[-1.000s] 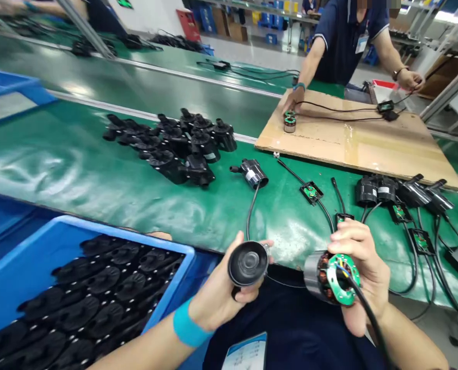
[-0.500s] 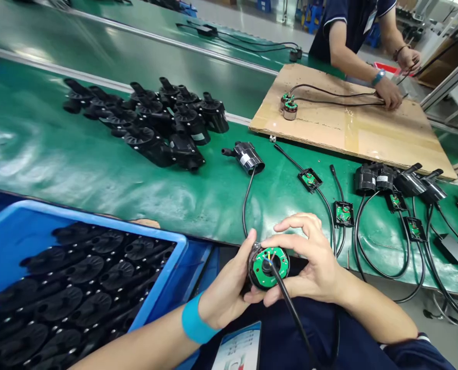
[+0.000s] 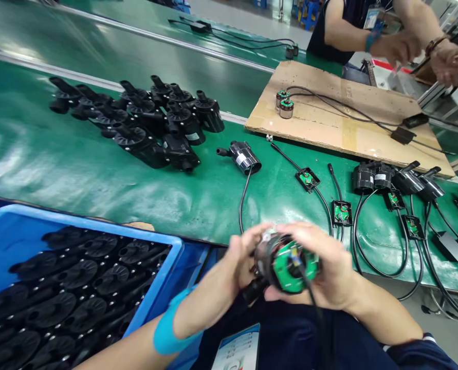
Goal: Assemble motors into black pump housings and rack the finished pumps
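Low in front of me, my left hand (image 3: 226,272) is closed around a black pump housing (image 3: 255,290) whose short nozzle points down. My right hand (image 3: 331,262) grips a motor core with a round green circuit board (image 3: 285,267) on its end. Core and housing are together, and motion blur hides how far one sits inside the other. From the board's middle a black cable (image 3: 313,303) runs down towards my lap. On the green bench beyond my hands lies a single black pump (image 3: 244,156) with its own cable.
A blue bin (image 3: 177,249) of black pump housings stands at left. Several more pumps (image 3: 136,141) cluster on the bench. Small open boxes with circuit boards (image 3: 308,180) and cabled pumps lie at right. Two motor cores (image 3: 286,109) rest on cardboard (image 3: 313,123); a co-worker's hands (image 3: 448,61) are beyond.
The motor core and housing have tilted and the green board has shifted right with my right hand. The co-worker's hands have lifted off the cables, leaving black boxes on the cardboard.
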Action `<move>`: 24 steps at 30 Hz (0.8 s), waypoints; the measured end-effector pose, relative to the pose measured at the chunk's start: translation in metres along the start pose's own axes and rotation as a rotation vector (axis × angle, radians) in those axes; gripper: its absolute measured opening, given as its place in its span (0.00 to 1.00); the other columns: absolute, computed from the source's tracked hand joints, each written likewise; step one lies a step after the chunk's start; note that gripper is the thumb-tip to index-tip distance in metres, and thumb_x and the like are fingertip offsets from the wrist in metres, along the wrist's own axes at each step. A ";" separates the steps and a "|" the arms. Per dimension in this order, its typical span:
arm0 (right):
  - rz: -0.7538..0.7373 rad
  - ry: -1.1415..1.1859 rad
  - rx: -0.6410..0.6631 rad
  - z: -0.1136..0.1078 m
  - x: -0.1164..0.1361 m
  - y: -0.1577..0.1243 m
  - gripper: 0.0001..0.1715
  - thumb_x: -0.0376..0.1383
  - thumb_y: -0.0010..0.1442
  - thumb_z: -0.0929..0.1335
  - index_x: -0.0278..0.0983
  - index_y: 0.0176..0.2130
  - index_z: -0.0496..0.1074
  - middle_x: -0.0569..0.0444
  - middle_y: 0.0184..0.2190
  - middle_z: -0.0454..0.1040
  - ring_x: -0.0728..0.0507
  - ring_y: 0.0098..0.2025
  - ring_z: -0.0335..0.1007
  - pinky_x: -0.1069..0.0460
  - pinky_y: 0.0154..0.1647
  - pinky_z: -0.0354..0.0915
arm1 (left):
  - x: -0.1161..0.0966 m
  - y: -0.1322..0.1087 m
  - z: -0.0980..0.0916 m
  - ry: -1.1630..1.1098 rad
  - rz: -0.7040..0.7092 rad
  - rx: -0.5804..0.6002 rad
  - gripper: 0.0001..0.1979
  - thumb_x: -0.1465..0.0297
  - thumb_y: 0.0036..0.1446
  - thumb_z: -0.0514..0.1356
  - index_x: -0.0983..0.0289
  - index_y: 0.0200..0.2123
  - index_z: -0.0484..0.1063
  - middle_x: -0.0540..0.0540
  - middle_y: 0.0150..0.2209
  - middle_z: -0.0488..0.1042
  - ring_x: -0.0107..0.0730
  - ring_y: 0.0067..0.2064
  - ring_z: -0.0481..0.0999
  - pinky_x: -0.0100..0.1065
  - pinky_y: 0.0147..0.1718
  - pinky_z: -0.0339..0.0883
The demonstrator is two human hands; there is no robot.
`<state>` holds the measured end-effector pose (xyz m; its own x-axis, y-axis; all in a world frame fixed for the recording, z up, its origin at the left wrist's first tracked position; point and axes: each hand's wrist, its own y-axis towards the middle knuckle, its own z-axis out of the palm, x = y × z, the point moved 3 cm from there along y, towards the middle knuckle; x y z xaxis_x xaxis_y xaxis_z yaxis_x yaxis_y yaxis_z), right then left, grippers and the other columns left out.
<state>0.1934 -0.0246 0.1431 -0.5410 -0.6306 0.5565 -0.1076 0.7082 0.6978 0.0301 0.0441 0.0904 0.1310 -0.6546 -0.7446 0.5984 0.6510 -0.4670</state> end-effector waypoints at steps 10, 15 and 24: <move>0.202 -0.101 0.008 0.021 -0.070 0.015 0.38 0.48 0.62 0.74 0.42 0.65 0.63 0.45 0.59 0.73 0.38 0.58 0.75 0.43 0.61 0.73 | -0.018 0.029 -0.085 0.937 0.764 -0.356 0.17 0.54 0.58 0.62 0.59 0.44 0.76 0.57 0.40 0.77 0.43 0.42 0.76 0.43 0.47 0.69; 0.060 -0.108 -0.046 0.013 -0.047 0.050 0.40 0.46 0.62 0.75 0.43 0.67 0.61 0.47 0.59 0.73 0.38 0.58 0.76 0.42 0.61 0.73 | -0.022 0.040 -0.106 0.436 0.799 -0.611 0.15 0.56 0.63 0.59 0.60 0.43 0.68 0.53 0.37 0.74 0.34 0.37 0.75 0.37 0.41 0.69; 0.047 0.079 0.117 0.098 -0.059 0.079 0.42 0.54 0.61 0.73 0.43 0.67 0.60 0.45 0.61 0.71 0.36 0.61 0.73 0.41 0.63 0.71 | -0.049 0.043 -0.162 0.014 0.836 -0.986 0.08 0.63 0.68 0.55 0.62 0.41 0.68 0.49 0.37 0.73 0.28 0.41 0.73 0.34 0.46 0.64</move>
<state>0.1347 0.0993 0.1211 -0.4804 -0.6158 0.6244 -0.1832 0.7668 0.6152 -0.0788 0.1660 0.0296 0.1689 0.0866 -0.9818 -0.4942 0.8693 -0.0083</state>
